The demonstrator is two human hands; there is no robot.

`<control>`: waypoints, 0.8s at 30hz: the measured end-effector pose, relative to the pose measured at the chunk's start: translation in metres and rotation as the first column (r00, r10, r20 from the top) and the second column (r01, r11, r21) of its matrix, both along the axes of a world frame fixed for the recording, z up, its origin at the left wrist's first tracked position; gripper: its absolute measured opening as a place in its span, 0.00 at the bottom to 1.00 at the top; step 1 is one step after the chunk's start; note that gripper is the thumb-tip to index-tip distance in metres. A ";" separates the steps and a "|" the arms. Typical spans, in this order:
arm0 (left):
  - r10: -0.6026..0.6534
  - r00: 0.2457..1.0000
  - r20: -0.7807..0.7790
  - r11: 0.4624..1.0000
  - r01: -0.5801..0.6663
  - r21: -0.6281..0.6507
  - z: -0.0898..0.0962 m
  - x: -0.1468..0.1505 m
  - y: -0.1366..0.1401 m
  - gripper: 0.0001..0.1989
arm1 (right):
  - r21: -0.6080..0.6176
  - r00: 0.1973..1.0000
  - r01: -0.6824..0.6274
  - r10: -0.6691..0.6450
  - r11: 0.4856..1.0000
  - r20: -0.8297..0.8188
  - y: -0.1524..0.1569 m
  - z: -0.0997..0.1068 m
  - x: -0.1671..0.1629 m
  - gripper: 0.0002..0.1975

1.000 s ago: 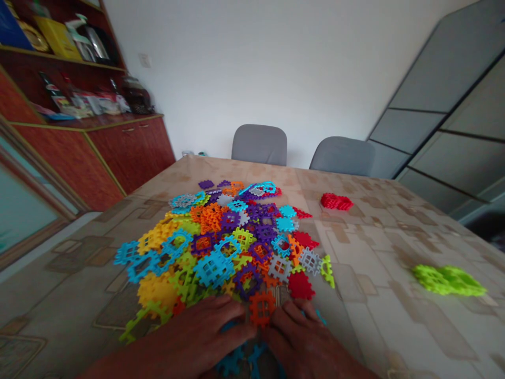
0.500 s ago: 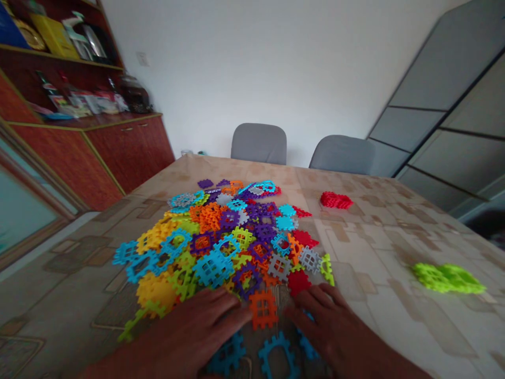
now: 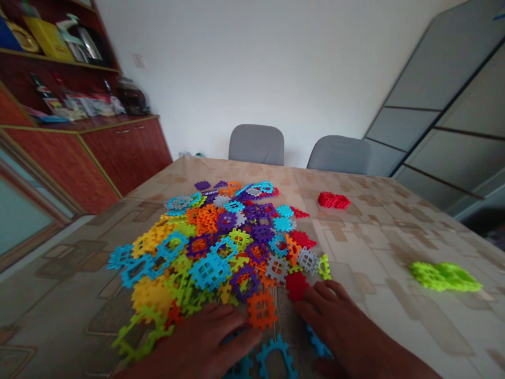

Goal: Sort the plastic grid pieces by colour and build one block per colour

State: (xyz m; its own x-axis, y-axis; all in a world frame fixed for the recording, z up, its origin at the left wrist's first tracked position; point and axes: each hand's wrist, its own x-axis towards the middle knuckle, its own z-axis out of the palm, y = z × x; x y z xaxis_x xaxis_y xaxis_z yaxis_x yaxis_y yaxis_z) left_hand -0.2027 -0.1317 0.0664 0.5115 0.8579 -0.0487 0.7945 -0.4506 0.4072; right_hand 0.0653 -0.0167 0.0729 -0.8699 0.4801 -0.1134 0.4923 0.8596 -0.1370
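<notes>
My left hand lies low over the table with its fingers stretched and its thumb apart, over a blue toothed plastic piece that it partly covers. Stretched out on the other side, my right hand reaches its fingertips to the edge of a red piece. Beneath its palm a blue piece shows in part. Between both hands lies an orange window-shaped piece, its teeth close to the left fingers. Nearer me is a blue open frame. Neither hand visibly holds anything.
A large heap of mixed interlocking pieces spreads ahead of my hands. Stacked red pieces and stacked lime-green pieces stand on the right side of the table. Two grey chairs are at the far edge.
My left hand has drawn back and slightly right, uncovering more green and orange pieces. My right hand has shifted slightly. The view has moved a little.
</notes>
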 end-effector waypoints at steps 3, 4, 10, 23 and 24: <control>0.132 0.991 -0.019 0.986 -0.129 0.102 0.000 -0.017 0.010 0.19 | 0.038 0.991 -0.076 0.080 0.996 -0.104 -0.005 -0.010 -0.006 0.22; 0.204 0.979 -0.009 0.962 -0.199 0.185 -0.003 -0.026 0.014 0.17 | 0.070 0.984 -0.107 0.115 0.992 -0.136 -0.007 -0.018 -0.009 0.17; 0.455 0.890 0.024 0.762 -0.403 0.508 -0.033 -0.060 0.047 0.31 | 0.266 0.938 -0.186 0.251 0.946 -0.238 -0.018 -0.058 -0.025 0.05; 0.459 0.872 0.171 0.723 -0.479 0.498 -0.029 -0.043 0.055 0.29 | -0.131 0.997 0.004 -0.014 0.991 -0.077 -0.005 -0.013 -0.019 0.21; 0.439 0.871 0.220 0.730 -0.489 0.478 -0.029 -0.040 0.052 0.29 | -0.153 0.996 0.026 -0.039 0.988 -0.081 -0.004 -0.007 -0.021 0.17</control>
State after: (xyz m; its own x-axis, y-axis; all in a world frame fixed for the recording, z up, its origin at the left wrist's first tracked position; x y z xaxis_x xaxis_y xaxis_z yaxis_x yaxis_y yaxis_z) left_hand -0.2423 -0.0794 0.0373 0.0237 0.8764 0.4810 0.9322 -0.1932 0.3061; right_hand 0.0448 -0.0207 0.0655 -0.8635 0.4910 -0.1150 0.5010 0.8095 -0.3061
